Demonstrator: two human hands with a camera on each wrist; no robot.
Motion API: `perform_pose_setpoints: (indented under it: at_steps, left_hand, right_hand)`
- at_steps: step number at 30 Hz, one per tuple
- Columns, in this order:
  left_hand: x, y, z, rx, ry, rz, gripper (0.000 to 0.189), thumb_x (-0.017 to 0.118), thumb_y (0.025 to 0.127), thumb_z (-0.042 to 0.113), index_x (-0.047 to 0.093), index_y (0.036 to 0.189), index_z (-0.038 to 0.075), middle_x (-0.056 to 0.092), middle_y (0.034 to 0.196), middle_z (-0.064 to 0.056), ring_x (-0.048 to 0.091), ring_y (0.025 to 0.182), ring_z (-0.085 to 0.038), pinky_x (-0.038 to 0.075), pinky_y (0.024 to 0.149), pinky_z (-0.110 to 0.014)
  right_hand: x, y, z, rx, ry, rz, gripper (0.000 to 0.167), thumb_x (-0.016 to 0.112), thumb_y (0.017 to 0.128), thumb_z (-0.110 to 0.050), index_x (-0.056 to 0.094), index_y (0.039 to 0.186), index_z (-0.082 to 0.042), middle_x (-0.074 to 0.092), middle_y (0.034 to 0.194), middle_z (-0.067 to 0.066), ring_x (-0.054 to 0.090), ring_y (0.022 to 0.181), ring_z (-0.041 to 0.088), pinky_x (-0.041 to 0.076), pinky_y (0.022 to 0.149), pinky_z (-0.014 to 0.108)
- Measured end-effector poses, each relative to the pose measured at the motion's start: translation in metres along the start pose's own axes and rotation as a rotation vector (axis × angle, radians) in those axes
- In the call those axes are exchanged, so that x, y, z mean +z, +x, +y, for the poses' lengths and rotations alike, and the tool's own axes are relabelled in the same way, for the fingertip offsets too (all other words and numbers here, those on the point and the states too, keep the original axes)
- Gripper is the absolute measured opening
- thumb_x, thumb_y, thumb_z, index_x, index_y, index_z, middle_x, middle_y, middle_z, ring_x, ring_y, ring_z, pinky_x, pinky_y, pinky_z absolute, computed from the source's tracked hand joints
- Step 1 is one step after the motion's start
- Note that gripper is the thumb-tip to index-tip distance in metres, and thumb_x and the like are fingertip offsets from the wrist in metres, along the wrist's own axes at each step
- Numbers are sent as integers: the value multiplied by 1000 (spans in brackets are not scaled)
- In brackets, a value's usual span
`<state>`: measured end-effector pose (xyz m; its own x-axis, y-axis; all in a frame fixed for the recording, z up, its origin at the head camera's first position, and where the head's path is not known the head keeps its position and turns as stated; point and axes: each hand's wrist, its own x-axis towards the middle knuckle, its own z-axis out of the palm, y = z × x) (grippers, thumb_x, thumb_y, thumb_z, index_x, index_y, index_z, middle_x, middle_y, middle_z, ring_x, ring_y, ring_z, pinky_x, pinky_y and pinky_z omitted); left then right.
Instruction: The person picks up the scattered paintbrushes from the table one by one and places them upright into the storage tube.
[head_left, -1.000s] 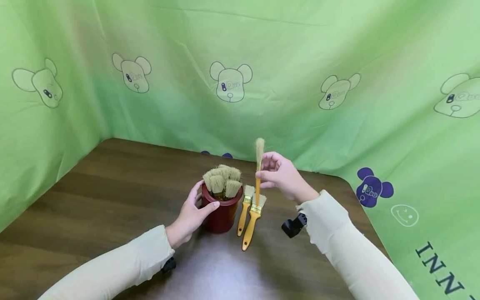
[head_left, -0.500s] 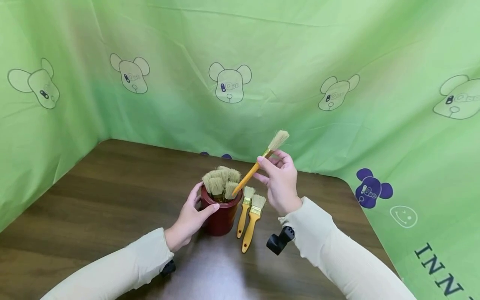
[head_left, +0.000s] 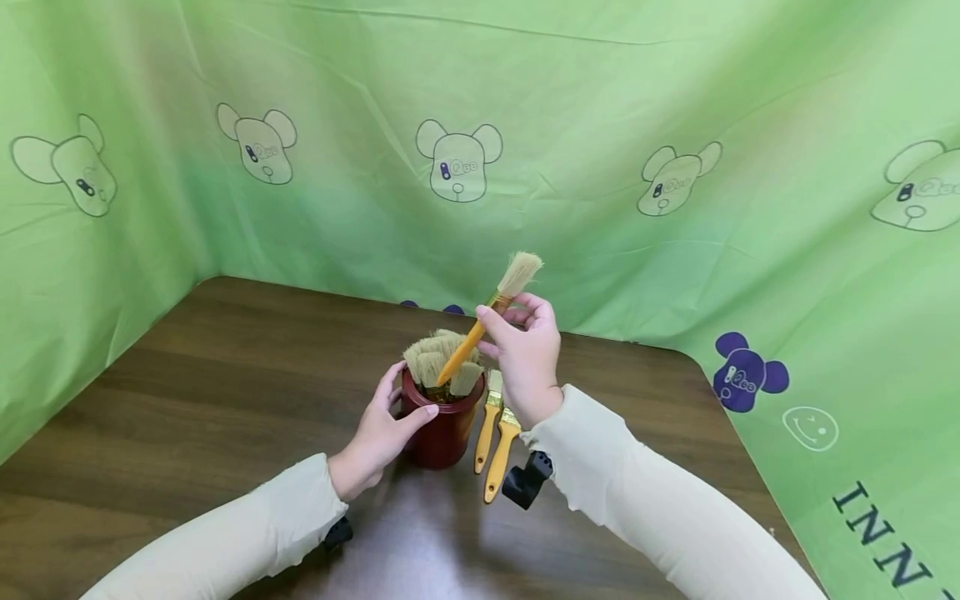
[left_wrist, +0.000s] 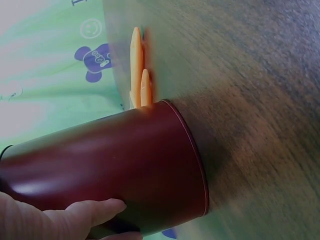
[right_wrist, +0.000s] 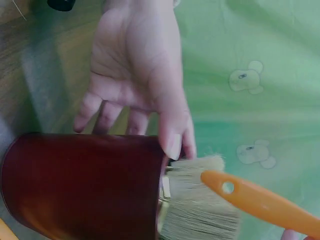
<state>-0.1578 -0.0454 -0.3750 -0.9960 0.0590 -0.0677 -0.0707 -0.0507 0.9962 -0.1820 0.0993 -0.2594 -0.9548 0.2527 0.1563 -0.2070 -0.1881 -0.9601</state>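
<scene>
A dark red cylindrical pot point(head_left: 442, 435) stands upright on the wooden table, packed with paintbrushes whose pale bristles point(head_left: 426, 358) point up. My left hand point(head_left: 381, 433) grips the pot from its left side, thumb at the rim. With my right hand point(head_left: 528, 354) I pinch another paintbrush point(head_left: 472, 337) near its ferrule, bristles up and handle slanting down left. In the right wrist view that brush's orange handle point(right_wrist: 265, 202) has its holed end in front of the bristles in the pot. Two more paintbrushes, a smaller brush point(head_left: 487, 429) and a larger brush point(head_left: 501, 458), lie right of the pot.
The brown table point(head_left: 285, 375) reaches back to a green cloth backdrop point(head_left: 585, 217) with printed bear heads. A black wrist camera point(head_left: 527, 481) hangs under my right sleeve, close to the lying brushes.
My right hand has turned the held brush from upright to slanted and carried it left, its handle end now over the pot. My left hand has stayed on the pot.
</scene>
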Motion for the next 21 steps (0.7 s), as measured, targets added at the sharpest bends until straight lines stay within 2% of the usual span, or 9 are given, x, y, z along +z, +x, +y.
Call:
perform_pose_setpoints:
  at_steps: [9,21]
  left_hand:
    - [0,0,1,5,-3,2,77,67,88,12,23,150,17,31,148,-27,32,134,-42,35,102,-54]
    - [1,0,1,10,-10,5,77,67,87,12,23,150,16,34,146,-27,36,132,-40,36,101,-54]
  right_hand:
    - [6,-2,11,-15,-101,-29,38,71,83,-1,45,111,-4,48,92,7,56,76,14,54,60,25]
    - [11,-5,19,-22,-168,-26,39,73,80,-1,47,109,-2,49,90,7,54,68,12,51,56,22]
